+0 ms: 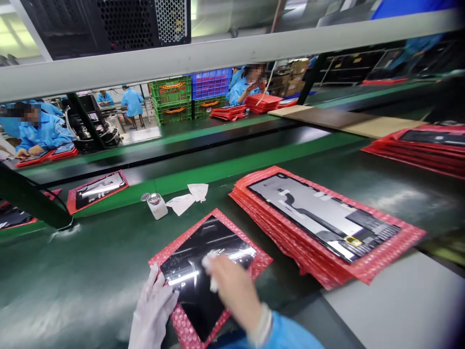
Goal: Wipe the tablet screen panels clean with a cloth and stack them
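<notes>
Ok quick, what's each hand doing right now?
Left hand: open, flat on the red bubble wrap beside the black panel.
Right hand: blurred, holding a white cloth against the panel.

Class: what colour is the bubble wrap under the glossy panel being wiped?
Red bubble wrap, under the black panel; head view.

On the bench [90,281], a panel [203,271] lies on a bubble-wrap sheet [221,220] near the front edge. Behind it stand a bottle [155,205] and wipes [189,198]; right, a bubble-wrap stack [327,261] carries another panel [323,215].
</notes>
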Demonstrator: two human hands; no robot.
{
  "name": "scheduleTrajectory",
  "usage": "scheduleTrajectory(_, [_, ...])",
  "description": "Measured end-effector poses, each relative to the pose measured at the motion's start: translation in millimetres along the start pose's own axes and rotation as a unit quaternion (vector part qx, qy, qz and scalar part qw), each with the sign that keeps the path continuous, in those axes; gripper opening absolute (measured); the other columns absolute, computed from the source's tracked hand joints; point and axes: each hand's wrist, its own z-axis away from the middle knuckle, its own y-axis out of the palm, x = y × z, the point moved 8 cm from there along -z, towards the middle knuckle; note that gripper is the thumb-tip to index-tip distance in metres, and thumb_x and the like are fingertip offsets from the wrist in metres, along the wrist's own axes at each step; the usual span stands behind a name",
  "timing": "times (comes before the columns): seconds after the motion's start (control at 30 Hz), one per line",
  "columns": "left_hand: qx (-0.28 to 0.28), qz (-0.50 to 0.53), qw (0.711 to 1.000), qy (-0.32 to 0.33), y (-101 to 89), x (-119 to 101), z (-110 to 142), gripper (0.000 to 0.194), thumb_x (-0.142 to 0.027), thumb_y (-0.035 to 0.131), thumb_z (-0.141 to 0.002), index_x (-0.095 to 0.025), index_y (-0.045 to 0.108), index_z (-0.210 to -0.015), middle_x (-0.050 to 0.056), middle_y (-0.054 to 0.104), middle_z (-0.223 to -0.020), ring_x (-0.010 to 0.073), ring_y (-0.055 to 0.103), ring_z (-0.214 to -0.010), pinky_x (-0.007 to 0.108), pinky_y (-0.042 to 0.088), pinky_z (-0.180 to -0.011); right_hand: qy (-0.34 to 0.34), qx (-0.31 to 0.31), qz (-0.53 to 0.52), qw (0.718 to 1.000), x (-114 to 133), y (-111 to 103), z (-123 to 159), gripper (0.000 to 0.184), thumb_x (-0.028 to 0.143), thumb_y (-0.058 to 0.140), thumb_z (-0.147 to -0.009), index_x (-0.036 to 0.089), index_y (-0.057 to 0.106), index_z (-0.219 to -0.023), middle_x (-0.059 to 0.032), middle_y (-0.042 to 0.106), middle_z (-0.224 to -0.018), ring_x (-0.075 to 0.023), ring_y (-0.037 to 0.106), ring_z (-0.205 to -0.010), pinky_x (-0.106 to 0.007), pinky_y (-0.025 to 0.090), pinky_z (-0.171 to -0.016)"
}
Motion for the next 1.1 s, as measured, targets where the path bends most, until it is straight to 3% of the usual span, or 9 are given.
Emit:
scheduleTrajectory(0.1, [-0.029, 0.094, 0.991, -0.087, 7.2, 9.2, -0.1, 0.067, -0.033, 0.073, -0.066, -0.026, 0.049, -0.128, 0.009, 0.056, -0.131, 0.0295, 0.048, -0.124, 0.033, 0.057, -0.084, -0.091, 0.062, -0.031, 0.993, 20.7, 8.4, -3.0, 0.011, 0.022, 0.056, -0.085, 0.029, 0.064, -0.09, 0.003, 0.06, -0.074, -0.015, 0.053, -0.068, -0.026, 0.04, -0.061])
scheduleTrajectory(0.23, [-0.018, 0.153, 0.976, -0.152, 20.6, -2.3, 2.4, 0.067, -0.024, 0.075, -0.063, -0.026, 0.052, -0.126, 0.006, 0.054, -0.134, 0.0263, 0.041, -0.13, 0.027, 0.055, -0.083, -0.002, 0.045, 0.022, 0.999, -53.9, 9.9, -63.9, 0.025, 0.015, 0.041, -0.092, 0.018, 0.064, -0.084, -0.0034, 0.057, -0.073, -0.0168, 0.049, -0.07, -0.03, 0.036, -0.066])
scheduleTrajectory(0.3, [0.013, 0.165, 0.972, -0.169, 28.4, -6.9, 2.0, 0.066, -0.023, 0.074, -0.065, -0.026, 0.051, -0.126, 0.006, 0.056, -0.131, 0.0245, 0.051, -0.122, 0.025, 0.055, -0.08, 0.019, 0.034, 0.035, 0.999, -61.8, 14.8, -82.6, 0.031, 0.014, 0.033, -0.094, 0.012, 0.063, -0.085, -0.0064, 0.057, -0.075, -0.0176, 0.048, -0.073, -0.031, 0.035, -0.068])
scheduleTrajectory(0.5, [0.016, 0.214, 0.966, -0.145, 36.1, 3.4, -8.3, 0.099, -0.011, 0.076, -0.052, -0.016, 0.029, -0.139, 0.003, 0.07, -0.083, 0.0142, 0.063, -0.062, 0.022, 0.051, -0.055, -0.142, 0.098, -0.042, 0.984, 54.3, 31.0, -33.7, 0.006, 0.034, 0.059, -0.085, 0.029, 0.063, -0.086, 0.006, 0.061, -0.075, -0.0135, 0.05, -0.072, -0.025, 0.037, -0.063])
scheduleTrajectory(0.6, [0.017, 0.178, 0.977, -0.117, 40.0, -0.2, -9.0, 0.106, -0.013, 0.072, -0.052, -0.009, 0.017, -0.143, -0.005, 0.061, -0.063, 0.0074, 0.047, -0.039, 0.019, 0.038, -0.037, -0.108, 0.095, -0.027, 0.989, 16.4, 21.1, -41.4, 0.012, 0.029, 0.053, -0.088, 0.031, 0.064, -0.09, 0.0041, 0.061, -0.074, -0.0145, 0.05, -0.07, -0.026, 0.036, -0.063])
scheduleTrajectory(0.73, [-0.015, 0.124, 0.984, -0.129, 43.8, -8.8, -5.5, 0.106, -0.005, 0.057, -0.045, -0.01, 0.018, -0.143, -0.008, 0.056, -0.058, 0.0055, 0.043, -0.04, 0.017, 0.035, -0.038, 0.023, 0.044, 0.041, 0.998, -46.4, 6.7, -59.4, 0.028, 0.016, 0.038, -0.092, 0.016, 0.065, -0.089, -0.0067, 0.059, -0.074, -0.0185, 0.049, -0.07, -0.031, 0.035, -0.065])
scheduleTrajectory(0.87, [-0.015, -0.029, 0.989, -0.142, 41.8, -12.5, -2.5, 0.1, -0.005, 0.048, -0.048, -0.017, 0.022, -0.144, -0.012, 0.049, -0.043, 0.0068, 0.04, -0.034, 0.016, 0.031, -0.036, -0.046, 0.07, 0.009, 0.996, 13.5, 12.2, -16.7, 0.02, 0.021, 0.046, -0.09, 0.027, 0.064, -0.095, 0.0011, 0.061, -0.073, -0.0163, 0.051, -0.068, -0.029, 0.038, -0.064])
scheduleTrajectory(0.93, [0.022, -0.076, 0.987, -0.142, 42.4, -12.1, -1.4, 0.094, -0.01, 0.048, -0.054, -0.017, 0.021, -0.144, -0.013, 0.043, -0.036, 0.0076, 0.039, -0.032, 0.017, 0.031, -0.038, -0.067, 0.068, -0.003, 0.995, 19.5, 8.1, -1.6, 0.019, 0.025, 0.047, -0.09, 0.031, 0.063, -0.098, 0.0027, 0.062, -0.076, -0.0169, 0.052, -0.07, -0.03, 0.039, -0.063])
scheduleTrajectory(1.1, [0.065, -0.088, 0.984, -0.14, 39.7, -14.0, -1.7, 0.088, -0.012, 0.05, -0.056, -0.013, 0.029, -0.142, -0.012, 0.044, -0.039, 0.0079, 0.042, -0.036, 0.018, 0.034, -0.043, 0.087, -0.024, 0.1, 0.991, -77.1, -27.2, -11.6, 0.029, 0.021, 0.035, -0.093, 0.018, 0.064, -0.091, -0.0066, 0.056, -0.07, -0.0219, 0.05, -0.07, -0.034, 0.035, -0.064])
